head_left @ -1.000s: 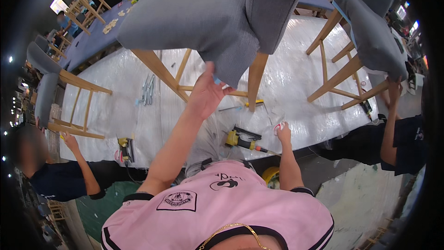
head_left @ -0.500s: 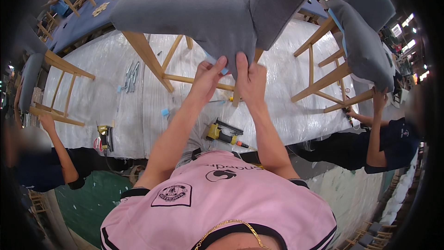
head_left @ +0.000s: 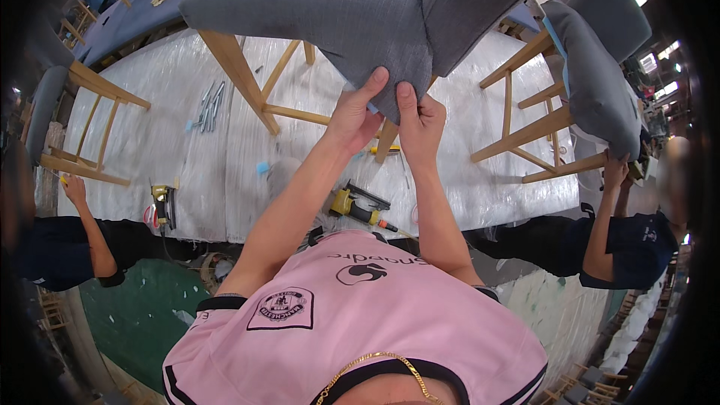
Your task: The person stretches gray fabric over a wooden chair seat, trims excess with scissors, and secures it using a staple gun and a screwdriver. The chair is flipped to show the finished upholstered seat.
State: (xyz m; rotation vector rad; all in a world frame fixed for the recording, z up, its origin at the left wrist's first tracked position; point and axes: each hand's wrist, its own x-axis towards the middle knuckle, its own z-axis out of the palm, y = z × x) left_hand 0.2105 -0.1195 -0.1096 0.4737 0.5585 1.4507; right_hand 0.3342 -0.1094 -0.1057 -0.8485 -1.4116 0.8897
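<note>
A grey upholstered chair [head_left: 300, 0] with pale wooden legs stands in front of me, its seat toward the left and its backrest at upper right. Loose grey fabric [head_left: 397, 67] hangs at the seat's near corner, above a wooden leg [head_left: 387, 141]. My left hand [head_left: 357, 114] pinches the fabric's edge with its thumb on top; its other fingers are partly hidden beneath. Close beside it, my right hand [head_left: 423, 124] is closed on the same flap, thumb on the outer face. A bit of light blue lining shows under the fabric by the left hand.
A yellow-and-black staple gun [head_left: 358, 206] lies at the near table edge, another staple gun [head_left: 163, 205] farther left. Metal rods [head_left: 211, 109] lie on the film-covered table [head_left: 217, 187]. Co-workers at left and right [head_left: 637, 244] handle other chairs [head_left: 600, 90].
Both hands have shifted slightly right along with the fabric corner in view. The flap now looks flatter and more spread between the thumbs. The co-worker's hand at right has moved up to the seat.
</note>
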